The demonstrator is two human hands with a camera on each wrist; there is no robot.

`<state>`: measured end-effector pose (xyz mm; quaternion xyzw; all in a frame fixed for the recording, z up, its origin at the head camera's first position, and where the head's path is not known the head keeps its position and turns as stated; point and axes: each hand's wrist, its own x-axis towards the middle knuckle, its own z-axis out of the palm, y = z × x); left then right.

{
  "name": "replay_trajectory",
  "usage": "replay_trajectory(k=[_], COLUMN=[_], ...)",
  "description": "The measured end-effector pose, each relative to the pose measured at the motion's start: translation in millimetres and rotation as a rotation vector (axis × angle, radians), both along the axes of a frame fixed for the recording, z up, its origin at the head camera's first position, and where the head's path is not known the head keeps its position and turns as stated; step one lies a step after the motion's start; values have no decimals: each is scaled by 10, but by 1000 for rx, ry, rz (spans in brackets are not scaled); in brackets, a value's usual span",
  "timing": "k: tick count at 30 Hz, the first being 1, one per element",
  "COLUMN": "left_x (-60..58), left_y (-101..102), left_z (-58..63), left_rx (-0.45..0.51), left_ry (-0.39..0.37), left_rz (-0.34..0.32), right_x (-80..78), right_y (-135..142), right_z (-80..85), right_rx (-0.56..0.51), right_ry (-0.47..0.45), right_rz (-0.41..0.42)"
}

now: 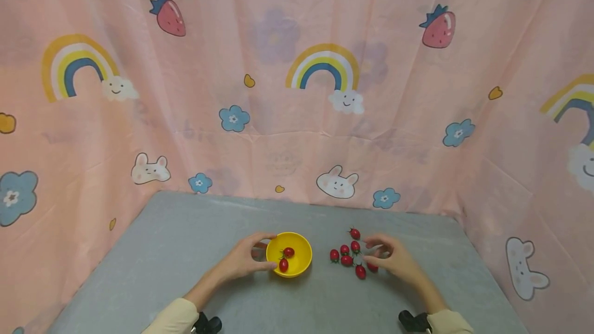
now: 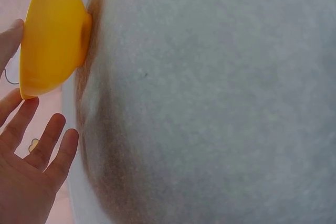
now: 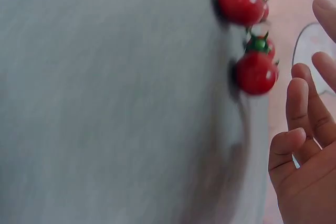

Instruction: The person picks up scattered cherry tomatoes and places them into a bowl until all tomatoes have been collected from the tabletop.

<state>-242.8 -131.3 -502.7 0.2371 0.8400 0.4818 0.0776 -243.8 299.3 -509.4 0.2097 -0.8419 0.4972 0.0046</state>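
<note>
A small yellow bowl (image 1: 300,265) sits upright on the grey table, with two cherry tomatoes (image 1: 283,265) inside. My left hand (image 1: 241,260) holds it from the left, thumb and fingertips at its rim. The left wrist view shows the bowl's outer wall (image 2: 52,38) from the side, the other fingers spread below it. Right of the bowl lies a loose group of several red cherry tomatoes (image 1: 346,261), some with green stems. Over the group's right edge is my right hand (image 1: 395,259), thumb and fingers apart, partly covering one tomato (image 1: 373,267). Nothing shows between its fingers in the right wrist view.
A grey cloth (image 1: 195,231) covers the table. Behind and at both sides hangs a pink curtain (image 1: 199,81) printed with rainbows, strawberries, rabbits and flowers. Black straps (image 1: 414,320) sit at both wrists, by the cream sleeves (image 1: 451,322).
</note>
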Motion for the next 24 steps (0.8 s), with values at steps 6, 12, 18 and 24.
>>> replay_trajectory(k=[6, 12, 18, 24], left_x=[1, -1, 6, 2], left_y=[8, 3, 4, 10], left_z=[11, 20, 25, 20], left_rx=[-1, -1, -6, -21], left_ry=[1, 1, 1, 1], left_rz=[-1, -3, -5, 1], right_x=[61, 93, 73, 49], right_y=[148, 166, 169, 168], right_z=[-35, -24, -44, -59], right_rx=[28, 110, 111, 92], right_ry=[-30, -61, -59, -52], right_rz=[-4, -44, -6, 33])
